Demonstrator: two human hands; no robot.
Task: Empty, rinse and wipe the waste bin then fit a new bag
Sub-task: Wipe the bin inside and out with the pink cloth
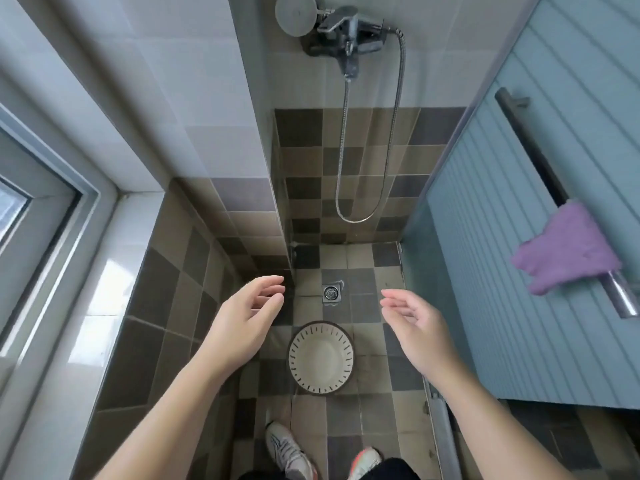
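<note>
Shower stall, tiled floor (346,420) of mixed brown and grey squares. Blue slatted door (540,237) on the right; purple cloth (568,251) draped over its handle bar. Shower hose (372,133) loops down the far wall from the mixer tap (349,29).

Waste bin (321,357), cream with a slotted rim, stands upright on the floor, near of the floor drain (331,293); looks empty, no bag fitted.

Left hand (242,323) and right hand (419,327) hover either side above the bin, fingers relaxed, grasping nothing.

Risks, by judgement: floor may turn slippery once rinsing starts; the light bin could tip under the spray; rinse water escapes through the rim slots onto the shoes (287,452).
</note>
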